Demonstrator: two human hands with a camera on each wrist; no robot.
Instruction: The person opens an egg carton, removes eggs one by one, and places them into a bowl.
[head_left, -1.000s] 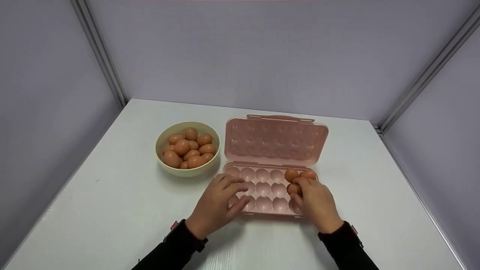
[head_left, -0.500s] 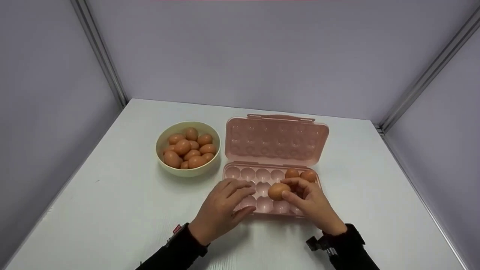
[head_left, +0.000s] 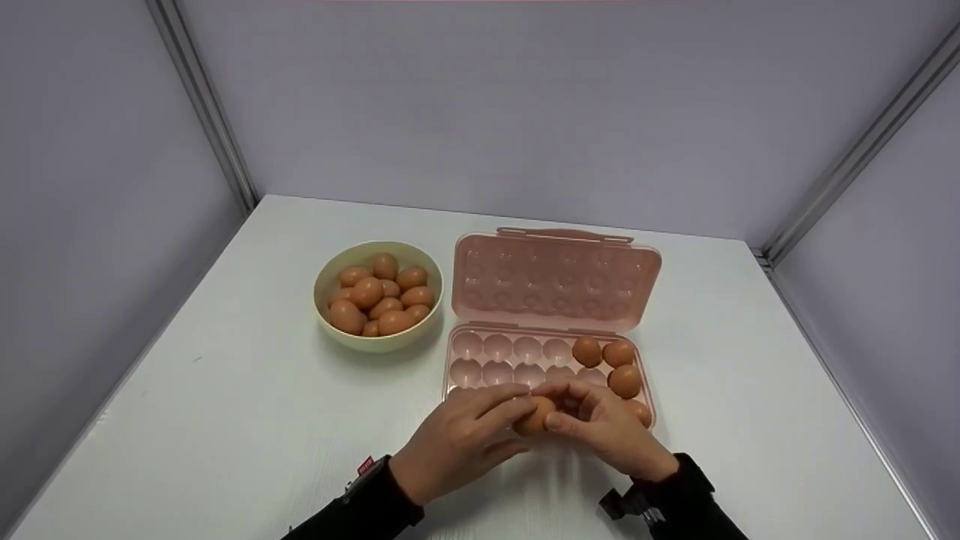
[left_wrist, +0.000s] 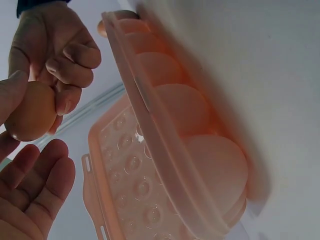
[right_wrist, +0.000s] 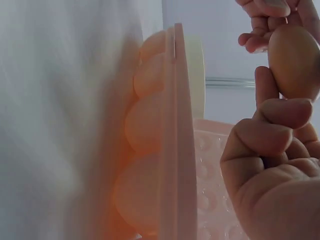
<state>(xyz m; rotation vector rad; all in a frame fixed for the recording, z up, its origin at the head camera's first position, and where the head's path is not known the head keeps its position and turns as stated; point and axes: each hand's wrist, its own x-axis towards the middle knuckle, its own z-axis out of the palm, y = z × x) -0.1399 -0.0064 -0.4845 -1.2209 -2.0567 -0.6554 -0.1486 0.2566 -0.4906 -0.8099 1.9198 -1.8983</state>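
Between my two hands, above the front edge of the egg box, is a brown egg [head_left: 534, 416]. My right hand [head_left: 611, 435] holds its right side between thumb and fingers. From the left, my left hand [head_left: 465, 442] pinches the same egg [left_wrist: 32, 112], with the thumb on it in the left wrist view. The open pink egg box [head_left: 448, 375] lies beneath, its lid [head_left: 555, 277] tilted back. Several eggs sit at its right end, among them an egg [head_left: 586, 351] in the back row and an egg [head_left: 625, 381] in the right column. My hands cover part of the front row.
A pale yellow bowl [head_left: 322, 319] heaped with several brown eggs [head_left: 367, 292] stands left of the box. Everything rests on a white table [head_left: 225, 375], with grey panels [head_left: 480, 112] at the back and sides.
My right hand has lifted the egg from the middle row and carried it left and toward me. My left hand has moved slightly right and toward me, and now touches that egg.
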